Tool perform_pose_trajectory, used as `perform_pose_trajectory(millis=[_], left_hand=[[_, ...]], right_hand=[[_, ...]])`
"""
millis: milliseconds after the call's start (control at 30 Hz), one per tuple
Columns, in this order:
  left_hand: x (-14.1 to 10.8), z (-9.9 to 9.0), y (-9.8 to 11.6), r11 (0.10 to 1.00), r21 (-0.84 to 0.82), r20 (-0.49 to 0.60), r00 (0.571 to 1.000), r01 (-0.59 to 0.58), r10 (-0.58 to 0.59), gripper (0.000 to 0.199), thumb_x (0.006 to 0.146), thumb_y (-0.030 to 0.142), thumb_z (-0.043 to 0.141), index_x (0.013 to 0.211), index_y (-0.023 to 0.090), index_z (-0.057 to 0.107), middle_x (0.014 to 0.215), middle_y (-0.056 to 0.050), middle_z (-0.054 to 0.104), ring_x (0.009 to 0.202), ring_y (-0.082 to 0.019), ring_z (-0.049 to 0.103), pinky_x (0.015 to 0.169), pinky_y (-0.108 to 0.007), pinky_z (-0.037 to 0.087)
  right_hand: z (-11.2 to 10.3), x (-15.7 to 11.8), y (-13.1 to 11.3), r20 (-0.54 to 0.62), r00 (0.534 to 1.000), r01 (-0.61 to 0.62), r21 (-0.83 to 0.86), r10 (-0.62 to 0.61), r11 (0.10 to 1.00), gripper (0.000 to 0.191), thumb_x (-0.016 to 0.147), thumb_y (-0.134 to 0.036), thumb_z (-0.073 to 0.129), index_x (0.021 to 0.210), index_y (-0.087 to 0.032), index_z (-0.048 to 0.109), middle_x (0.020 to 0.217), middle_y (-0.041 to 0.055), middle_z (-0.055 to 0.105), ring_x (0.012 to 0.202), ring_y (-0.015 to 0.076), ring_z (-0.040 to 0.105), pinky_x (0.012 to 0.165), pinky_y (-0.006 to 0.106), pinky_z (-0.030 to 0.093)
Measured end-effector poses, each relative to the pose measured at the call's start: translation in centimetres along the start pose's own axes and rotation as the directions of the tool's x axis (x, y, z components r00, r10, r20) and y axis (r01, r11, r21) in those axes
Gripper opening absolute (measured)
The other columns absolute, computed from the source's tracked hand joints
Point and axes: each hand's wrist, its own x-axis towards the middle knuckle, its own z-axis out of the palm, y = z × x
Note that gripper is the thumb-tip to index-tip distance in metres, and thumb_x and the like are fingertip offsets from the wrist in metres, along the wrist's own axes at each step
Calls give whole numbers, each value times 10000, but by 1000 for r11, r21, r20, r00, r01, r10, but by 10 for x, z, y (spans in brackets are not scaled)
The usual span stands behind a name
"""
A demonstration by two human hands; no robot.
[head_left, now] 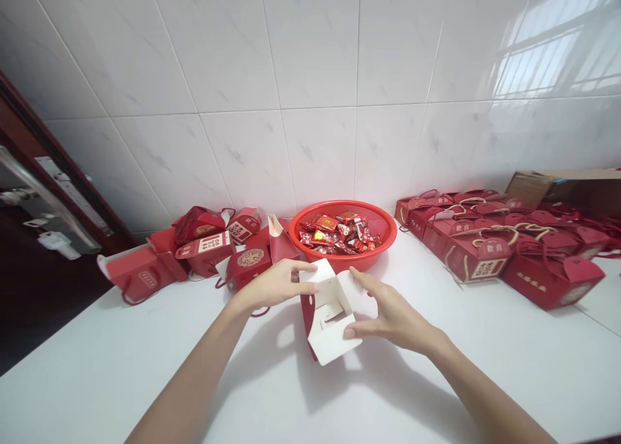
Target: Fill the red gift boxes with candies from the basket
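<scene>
An open red box [330, 311] with a white inside stands at the middle of the white table, its flaps spread and slots showing in its bottom. My left hand [279, 282] grips its far left flap between thumb and fingers. On the right side, my right hand [383, 308] holds the box, thumb on the near flap and fingertips at the far right flap. Just behind the box sits a red plastic basket [383, 237] of wrapped candies [339, 233].
Several red boxes [206, 250] lie in a loose group at the left. Rows of closed red boxes with cord handles [478, 250] stand at the right, beside a cardboard carton [533, 188]. A tiled wall [320, 153] rises behind the table [252, 392].
</scene>
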Motion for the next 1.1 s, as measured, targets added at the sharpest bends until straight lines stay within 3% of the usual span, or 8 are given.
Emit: perform_pose_trajectory(millis=[133,267,433,500,600,800,967,1100], left_hand=[[-3,-11,-2,983,-181,196,979,-13,48,698,712,279,670,1395,208,543,1200,-83,698,1111,-279,622,908,-375,500],[0,-20,-16,921,-386,379,900,-60,217,877,641,225,775,1456,242,452,1411,-103,564,1287,-290,519,1071,-451,403],[7,-24,-37,941,-337,463,863,-38,200,932,638,303,844,1469,261,425,1456,-96,522,1294,-282,510,1094,-440,376],[9,-24,-41,963,-263,475,861,-59,182,902,649,326,842,1457,270,445,1460,-82,521,1295,-282,505,1092,-422,381],[11,-22,-42,979,-188,429,890,-78,153,927,679,378,822,1492,290,386,1487,-74,492,1319,-276,482,1098,-416,379],[10,-17,-39,979,-171,395,902,-111,172,933,733,432,779,1529,311,308,1524,-74,449,1312,-272,500,1073,-389,405],[7,-18,-37,989,-77,321,936,-126,144,928,713,442,784,1517,295,346,1480,-68,505,1234,-262,556,1021,-355,442],[1,-22,-33,994,33,292,952,-107,93,924,713,457,773,1517,296,348,1466,-65,524,1240,-265,550,1012,-335,441]], right_hand=[[-2,-2,1,70,998,-7,-29,9,1000,927,677,-519,806,1477,-286,400,1429,108,534,1250,334,543,1011,447,460],[-4,-1,1,102,994,-17,-70,24,997,914,693,-532,788,1485,-316,387,1461,98,496,1264,344,526,1000,446,464],[-2,3,6,166,981,-85,-111,103,990,977,735,-559,743,1548,-326,254,1572,109,352,1367,359,427,1074,498,391],[-2,5,11,167,980,-91,-131,113,987,993,750,-575,723,1561,-323,208,1591,114,317,1389,359,403,1090,507,367],[-2,9,18,125,989,-66,-150,85,986,980,760,-593,704,1561,-324,208,1557,116,378,1339,349,466,1050,478,410],[-1,16,31,18,998,-56,-210,61,976,894,755,-610,702,1515,-326,326,1307,93,618,991,270,642,865,399,503],[0,14,30,-113,994,-38,-278,6,960,808,726,-616,730,1413,-272,479,1071,81,679,803,228,633,765,375,510],[-10,13,20,-109,994,4,-253,-32,968,753,710,-595,756,1350,-263,537,1018,58,669,742,193,603,702,335,512]])
